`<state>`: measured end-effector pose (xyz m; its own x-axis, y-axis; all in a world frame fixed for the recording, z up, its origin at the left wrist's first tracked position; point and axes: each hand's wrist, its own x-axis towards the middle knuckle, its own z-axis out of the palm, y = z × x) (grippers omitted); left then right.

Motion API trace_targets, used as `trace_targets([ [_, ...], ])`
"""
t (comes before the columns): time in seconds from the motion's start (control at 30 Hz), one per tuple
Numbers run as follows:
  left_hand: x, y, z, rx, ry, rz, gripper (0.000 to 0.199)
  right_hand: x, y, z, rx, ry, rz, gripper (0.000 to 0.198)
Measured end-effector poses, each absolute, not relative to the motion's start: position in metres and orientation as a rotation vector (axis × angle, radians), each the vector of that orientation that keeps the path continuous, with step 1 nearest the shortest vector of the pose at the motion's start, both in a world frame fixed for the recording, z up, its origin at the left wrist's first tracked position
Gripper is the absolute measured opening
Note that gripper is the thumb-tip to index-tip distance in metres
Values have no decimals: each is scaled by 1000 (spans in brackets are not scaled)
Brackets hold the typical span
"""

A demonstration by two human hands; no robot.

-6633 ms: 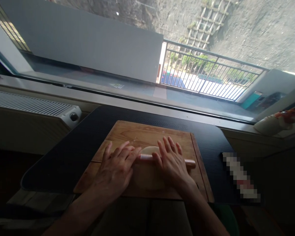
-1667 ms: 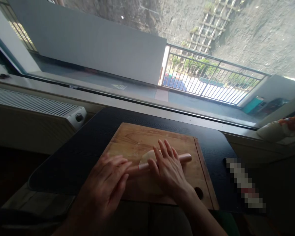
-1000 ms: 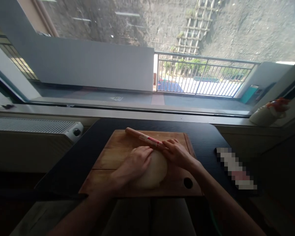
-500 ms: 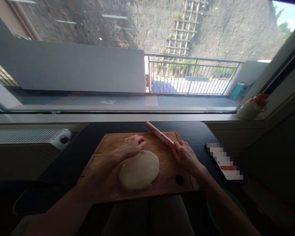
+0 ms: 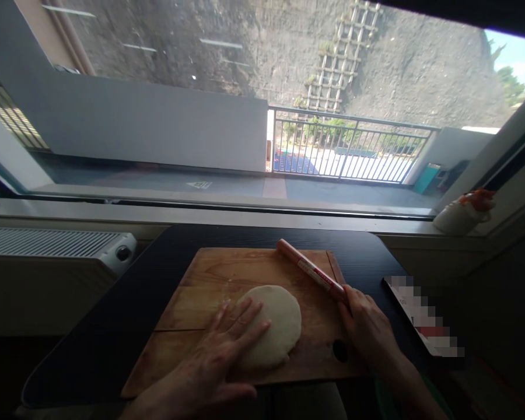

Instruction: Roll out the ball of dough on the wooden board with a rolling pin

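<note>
A flat, pale round of dough (image 5: 276, 326) lies on a wooden cutting board (image 5: 179, 297). My left hand (image 5: 227, 344) is open, its fingers spread over the left side of the dough; the palm is lower, toward the board's near edge. At the board's right side my right hand (image 5: 367, 321) is closed round the near end of a rolling pin (image 5: 310, 268) with a red and white label. The pin slants away to the upper left, its far end near the board's back edge. It is apart from the dough.
The board rests on a black table (image 5: 153, 262). A partly blurred flat item (image 5: 420, 318) lies at the table's right. A white pot (image 5: 459, 219) stands on the windowsill, and a radiator (image 5: 61, 245) is at the left.
My left hand has come down from behind the dough onto its left side, and its curled fingers have spread. My right hand still holds the rolling pin, now a little farther right. The view has shifted.
</note>
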<state>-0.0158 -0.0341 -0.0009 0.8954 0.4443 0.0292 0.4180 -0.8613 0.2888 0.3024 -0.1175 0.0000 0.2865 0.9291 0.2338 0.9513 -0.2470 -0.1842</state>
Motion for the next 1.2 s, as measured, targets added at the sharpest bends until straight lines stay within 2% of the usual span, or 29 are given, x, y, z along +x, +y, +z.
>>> trace_targets([
  [0.17, -11, -18, -2, 2789, 610, 176, 90, 310, -87, 1, -2322, -1725, -226, 31],
  [0.43, 8, 3, 15, 2684, 840, 325, 78, 321, -37, 22, -2246, -1760, -244, 22],
  [0.6, 14, 6, 38, 2628, 1133, 836, 48, 317, -57, 22, -1964, -1893, -105, 28],
  [0.67, 25, 12, 42, 2622, 1216, 946, 41, 307, -63, 19, -1954, -1924, -84, 30],
  [0.8, 48, 22, 28, 2714, 1188, 814, 37, 277, -73, 23, -1928, -1868, -71, 36],
  [1.03, 51, 19, 1, 2675, 1152, 660, 40, 237, -82, 38, -1917, -1891, 289, 44],
  [1.2, 44, 20, 0, 2683, 1130, 643, 40, 227, -34, 27, -1903, -1810, 163, 52],
])
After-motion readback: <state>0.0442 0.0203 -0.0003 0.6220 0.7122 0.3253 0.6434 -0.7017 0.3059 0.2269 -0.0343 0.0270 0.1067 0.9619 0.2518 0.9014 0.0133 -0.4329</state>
